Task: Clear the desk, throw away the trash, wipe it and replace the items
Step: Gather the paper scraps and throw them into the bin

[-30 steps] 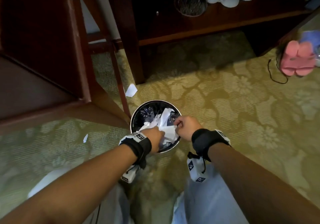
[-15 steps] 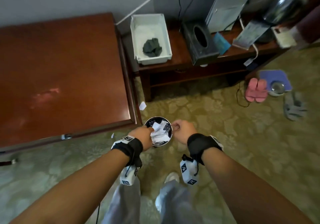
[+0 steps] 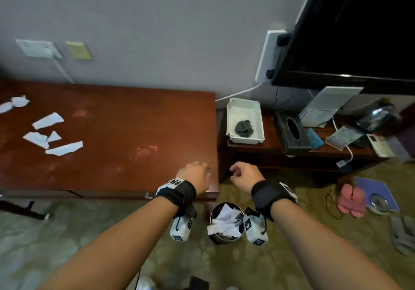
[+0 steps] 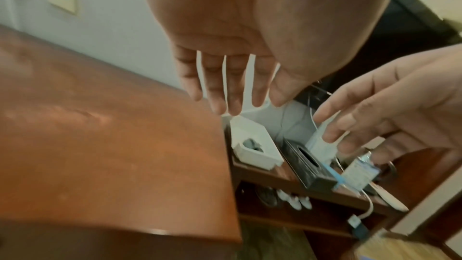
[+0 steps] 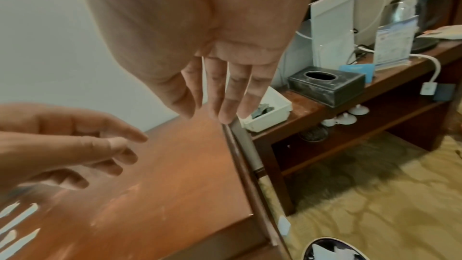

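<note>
Both hands are now up from the bin (image 3: 224,240), at desk (image 3: 123,137) height. Head view: left hand (image 3: 192,174) over the desk's near right corner, right hand (image 3: 243,175) just off its edge; paper scraps (image 3: 51,134) lie well apart at far left, so the left hand is nearer. Left wrist view: fingers loose, spread, holding nothing. Right wrist view: right fingers relaxed, empty; scraps lower left.

Dim, soft room light, with a faint sheen on the table (image 3: 125,132). Both wrist views smear with motion blur; the head view bows at its edges.
</note>
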`<state>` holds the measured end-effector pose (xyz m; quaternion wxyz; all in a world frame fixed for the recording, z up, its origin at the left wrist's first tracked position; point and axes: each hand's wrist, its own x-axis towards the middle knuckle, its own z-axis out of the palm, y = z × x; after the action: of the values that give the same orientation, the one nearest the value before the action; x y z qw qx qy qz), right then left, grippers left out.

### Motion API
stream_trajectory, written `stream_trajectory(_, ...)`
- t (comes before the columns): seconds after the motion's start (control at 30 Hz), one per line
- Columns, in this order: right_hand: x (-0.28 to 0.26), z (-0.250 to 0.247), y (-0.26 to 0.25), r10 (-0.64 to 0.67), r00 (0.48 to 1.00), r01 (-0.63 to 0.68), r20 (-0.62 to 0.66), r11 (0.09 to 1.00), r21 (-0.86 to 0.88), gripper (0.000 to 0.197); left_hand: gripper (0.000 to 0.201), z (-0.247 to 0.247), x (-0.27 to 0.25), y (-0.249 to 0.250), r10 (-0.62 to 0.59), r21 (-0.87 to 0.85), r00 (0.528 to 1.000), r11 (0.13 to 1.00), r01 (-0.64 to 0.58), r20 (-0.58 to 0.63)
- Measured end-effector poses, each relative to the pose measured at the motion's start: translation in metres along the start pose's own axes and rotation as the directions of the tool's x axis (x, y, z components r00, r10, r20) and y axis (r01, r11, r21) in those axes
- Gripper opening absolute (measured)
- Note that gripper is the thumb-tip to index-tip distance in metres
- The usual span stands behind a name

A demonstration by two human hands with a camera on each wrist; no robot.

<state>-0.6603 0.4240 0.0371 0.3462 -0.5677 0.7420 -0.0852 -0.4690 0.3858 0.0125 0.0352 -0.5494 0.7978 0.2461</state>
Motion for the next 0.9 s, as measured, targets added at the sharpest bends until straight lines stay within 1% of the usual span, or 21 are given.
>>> stream_trajectory(0.1,0.006,0.026,-0.067,-0.043,0.999,0.043,0.007,0.997,-0.067,0.026,0.043,-0.040,-0.018,-0.058,-0.009,0.034,0.999,0.999,0.010,-0.048)
stream_trajectory(0.2,0.015,0.055,-0.138,-0.091,0.996,0.093,0.023,0.983,-0.155,0.029,0.043,-0.081,-0.045,-0.129,-0.051,0.089,0.996,0.994,0.057,-0.074)
stream_trajectory(0.33,0.031,0.094,-0.236,-0.157,0.984,0.172,0.080,0.956,-0.236,0.030,0.044,-0.126,-0.086,-0.236,-0.185,0.107,0.978,0.975,0.195,-0.102)
stream_trajectory(0.43,0.045,0.122,-0.306,-0.222,0.965,0.251,0.143,0.937,-0.242,0.026,0.044,-0.152,-0.110,-0.309,-0.292,0.108,0.948,0.946,0.305,-0.123)
stream_trajectory(0.5,0.060,0.143,-0.347,-0.270,0.946,0.309,0.181,0.921,-0.237,0.027,0.044,-0.168,-0.118,-0.352,-0.346,0.105,0.928,0.927,0.361,-0.138)
stream_trajectory(0.57,0.079,0.167,-0.384,-0.307,0.926,0.357,0.219,0.901,-0.246,0.028,0.044,-0.177,-0.122,-0.391,-0.396,0.111,0.906,0.904,0.413,-0.152)
stream_trajectory(0.7,0.123,0.215,-0.443,-0.357,0.890,0.434,0.285,0.856,-0.281,0.027,0.045,-0.189,-0.111,-0.460,-0.473,0.097,0.872,0.869,0.485,-0.126)
stream_trajectory(0.8,0.167,0.246,-0.485,-0.368,0.876,0.452,0.311,0.852,-0.266,0.027,0.045,-0.200,-0.095,-0.504,-0.497,0.108,0.863,0.856,0.505,-0.094)
stream_trajectory(0.9,0.194,0.276,-0.523,-0.344,0.865,0.444,0.367,0.864,-0.238,0.027,0.044,-0.214,-0.088,-0.543,-0.523,0.136,0.851,0.840,0.525,-0.053)
